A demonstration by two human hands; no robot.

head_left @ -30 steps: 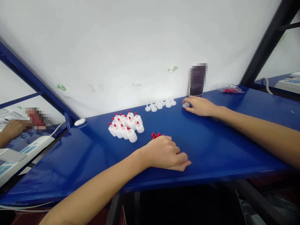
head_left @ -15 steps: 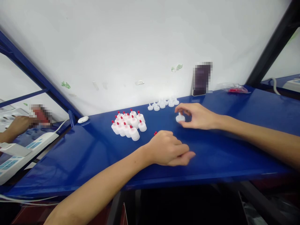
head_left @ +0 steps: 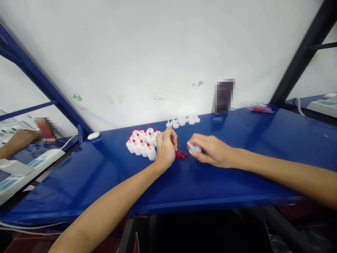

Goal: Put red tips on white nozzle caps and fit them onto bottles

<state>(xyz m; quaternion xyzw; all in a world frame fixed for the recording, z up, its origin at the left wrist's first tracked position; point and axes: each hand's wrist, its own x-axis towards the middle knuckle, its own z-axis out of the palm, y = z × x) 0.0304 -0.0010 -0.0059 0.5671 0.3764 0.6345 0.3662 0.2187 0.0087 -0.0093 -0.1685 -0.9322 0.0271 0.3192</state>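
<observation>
My right hand (head_left: 214, 150) is closed on a white nozzle cap (head_left: 195, 148), a round base with a pointed spout, held tilted to the left. My left hand (head_left: 167, 146) has its fingers curled together at the left edge of a small cluster of red tip caps (head_left: 181, 155); whatever its fingertips hold is hidden. Left of it stand several white bottles (head_left: 144, 149) with red-tipped spouts, partly covered by the hand. Behind both hands lies a group of white nozzle caps (head_left: 182, 122) without red tips.
On the blue table (head_left: 105, 182), a white oval case (head_left: 93, 135) lies at the back left. A pixelated phone (head_left: 223, 97) leans on the wall. A clear bag (head_left: 259, 108) with red pieces lies back right. Beyond the left frame are a power strip (head_left: 28, 168) and another person's hand (head_left: 23, 140).
My left hand has moved left and up, uncovering more red tip caps. My right hand has come left and slightly down with the white nozzle cap, which is now tilted.
</observation>
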